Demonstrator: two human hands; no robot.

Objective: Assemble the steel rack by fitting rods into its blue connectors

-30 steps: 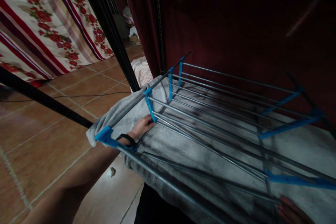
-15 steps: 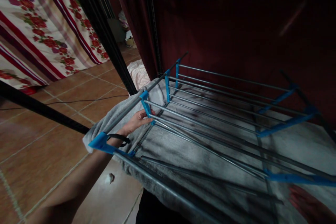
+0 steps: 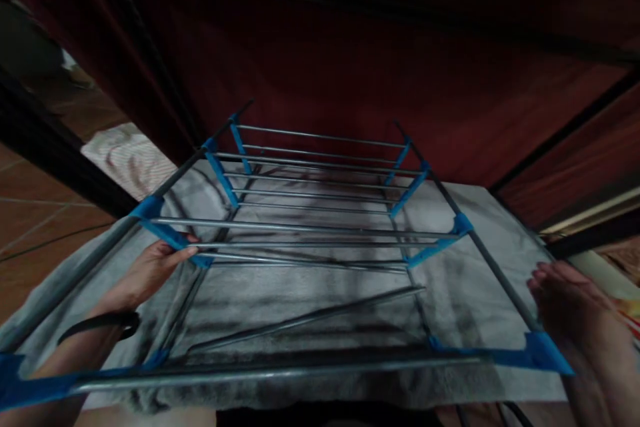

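A rack of grey metal rods and blue plastic brackets lies on its side before me. My left hand (image 3: 155,267) reaches through the left side, thumb and fingers closed at the end of a metal rod (image 3: 260,245), against a blue bracket (image 3: 167,233). The bracket hides part of these fingers. A black band circles that wrist. My right hand (image 3: 575,300), slightly blurred, hovers outside the right side pole (image 3: 500,273), fingers stretched out and holding nothing. One loose rod (image 3: 310,317) rests slantwise inside the frame, behind the front rod (image 3: 280,373).
Under the rack spreads a grey fleece cloth (image 3: 455,320). A dark red curtain (image 3: 320,60) hangs close behind, with dark metal bars across it. At left stand a black post (image 3: 100,180) and a striped cloth (image 3: 133,157) on the tiled floor (image 3: 40,213).
My view has swung right, bringing the rack's whole right side into sight. My left hand stays at the same bracket. My right hand has risen beside the right pole.
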